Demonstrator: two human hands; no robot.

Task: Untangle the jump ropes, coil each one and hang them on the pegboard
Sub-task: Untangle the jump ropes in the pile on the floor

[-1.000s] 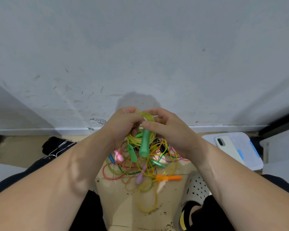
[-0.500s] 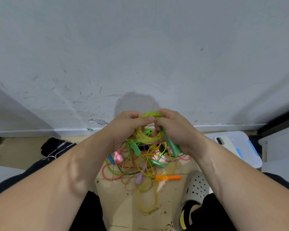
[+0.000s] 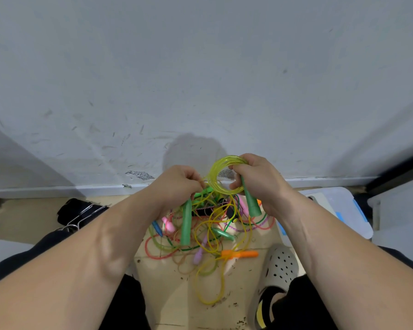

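The translucent yellow jump rope coil point(image 3: 224, 175), just right of frame centre, has opened from a tight bunch into a clear ring, so coiling is nearly finished. The right hand point(image 3: 255, 179) grips coil and green handle point(image 3: 252, 203); the left hand point(image 3: 177, 184) pinches, apparently, its strand. The tangled coloured rope pile point(image 3: 200, 236) below remains.

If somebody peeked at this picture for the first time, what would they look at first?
Probably the bright yellow rope coil held up in the right hand, in front of the grey wall. Next, the colourful tangle of jump ropes on the floor below, between the arms, with a green handle hanging from the left hand.
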